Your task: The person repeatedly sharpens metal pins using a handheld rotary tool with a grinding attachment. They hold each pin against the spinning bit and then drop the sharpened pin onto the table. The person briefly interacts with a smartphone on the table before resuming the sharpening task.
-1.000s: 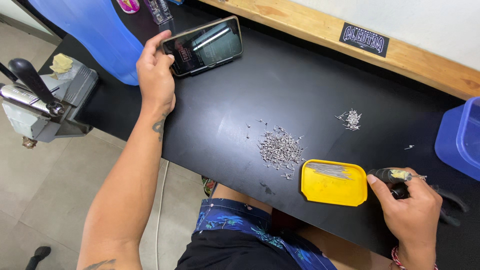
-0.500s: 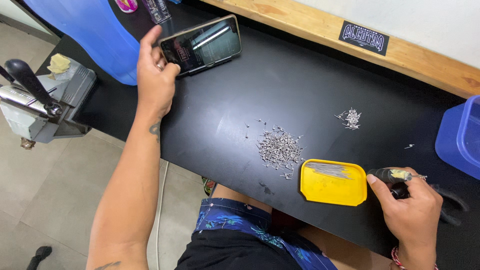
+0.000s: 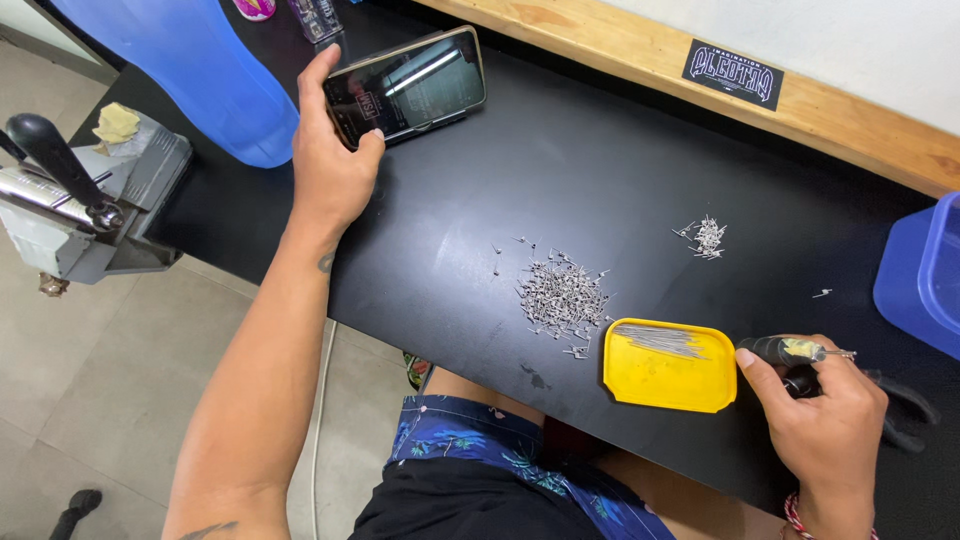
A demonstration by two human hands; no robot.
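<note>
My left hand (image 3: 330, 160) reaches to the far left of the black tabletop (image 3: 560, 180) and grips the near edge of a smartphone (image 3: 408, 85) with a lit screen, thumb on the glass. My right hand (image 3: 825, 420) rests at the near right edge, closed around the black handles of small pliers (image 3: 800, 352). Between the hands lies a heap of small metal pins (image 3: 560, 295). Beside it sits a yellow tray (image 3: 668, 368) holding a bundle of thin straight wires. A smaller pile of pins (image 3: 708, 236) lies farther back.
A blue plastic container (image 3: 205, 70) stands at the far left, and a blue bin (image 3: 925, 275) at the right edge. A grey metal lever press (image 3: 70, 195) sits off the table's left end. A wooden ledge (image 3: 720, 80) runs along the back.
My left hand has slid a little farther along the phone, thumb now over its screen. The right hand and pliers have stayed still.
</note>
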